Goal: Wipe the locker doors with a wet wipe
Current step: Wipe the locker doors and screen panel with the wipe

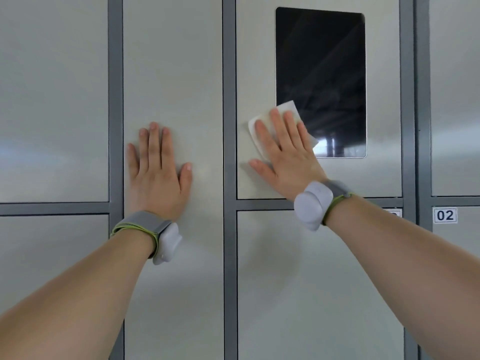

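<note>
Closed grey locker doors [172, 74], wet wipe [286, 107] under flat right hand [288, 155]

White wipe [262, 133], perhaps yellowish; black screen [322, 74]

Dark "02" on a small white label [445, 215] at the top corner of a locker door [468, 229], far right. Second label [394, 212] nearby half hidden, not readable.

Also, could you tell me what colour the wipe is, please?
The wipe is white, seen in the head view.
</note>
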A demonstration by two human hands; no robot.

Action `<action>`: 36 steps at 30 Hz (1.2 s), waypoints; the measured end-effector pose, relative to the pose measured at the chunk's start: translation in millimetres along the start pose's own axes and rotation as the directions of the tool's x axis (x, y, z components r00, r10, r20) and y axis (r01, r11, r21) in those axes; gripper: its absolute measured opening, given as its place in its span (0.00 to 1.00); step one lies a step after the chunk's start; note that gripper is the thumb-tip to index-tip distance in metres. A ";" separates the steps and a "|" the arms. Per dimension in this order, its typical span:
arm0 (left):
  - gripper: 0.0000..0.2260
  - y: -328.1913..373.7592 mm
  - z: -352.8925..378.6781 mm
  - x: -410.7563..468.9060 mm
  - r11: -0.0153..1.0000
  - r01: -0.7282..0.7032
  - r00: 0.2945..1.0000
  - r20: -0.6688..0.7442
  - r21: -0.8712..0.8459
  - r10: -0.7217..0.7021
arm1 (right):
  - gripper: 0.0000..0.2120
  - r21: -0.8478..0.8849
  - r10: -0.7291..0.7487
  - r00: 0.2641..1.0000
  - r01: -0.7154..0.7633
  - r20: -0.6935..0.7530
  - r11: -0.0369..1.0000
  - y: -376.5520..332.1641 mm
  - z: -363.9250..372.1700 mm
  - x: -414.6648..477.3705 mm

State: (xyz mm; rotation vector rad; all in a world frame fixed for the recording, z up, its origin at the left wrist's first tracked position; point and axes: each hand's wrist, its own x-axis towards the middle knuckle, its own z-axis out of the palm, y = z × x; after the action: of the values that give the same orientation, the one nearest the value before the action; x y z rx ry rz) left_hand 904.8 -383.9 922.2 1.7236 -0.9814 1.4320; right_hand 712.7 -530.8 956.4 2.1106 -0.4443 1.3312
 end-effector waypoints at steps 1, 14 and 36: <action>0.32 0.0 -0.2 0.0 1.000 0.003 1.000 0.000 0.000 -0.003 | 0.41 0.019 0.034 0.999 -0.034 -0.001 0.999 -2.3 -1.2 7.1; 0.31 0.4 -0.5 -0.8 1.000 -0.004 1.000 -0.013 0.007 0.004 | 0.34 -0.027 -0.192 0.981 0.192 0.018 0.981 -22.5 12.3 -19.3; 0.31 0.4 1.4 -0.6 1.000 -0.006 1.000 -0.030 0.009 0.006 | 0.38 0.014 -0.162 0.986 0.162 0.043 0.987 -30.5 3.7 15.2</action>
State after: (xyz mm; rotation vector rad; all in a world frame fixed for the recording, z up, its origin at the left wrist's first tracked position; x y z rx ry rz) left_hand 905.1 -385.3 921.3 1.7024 -0.9667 1.4641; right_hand 739.2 -509.3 959.5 2.1391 -0.2772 1.1989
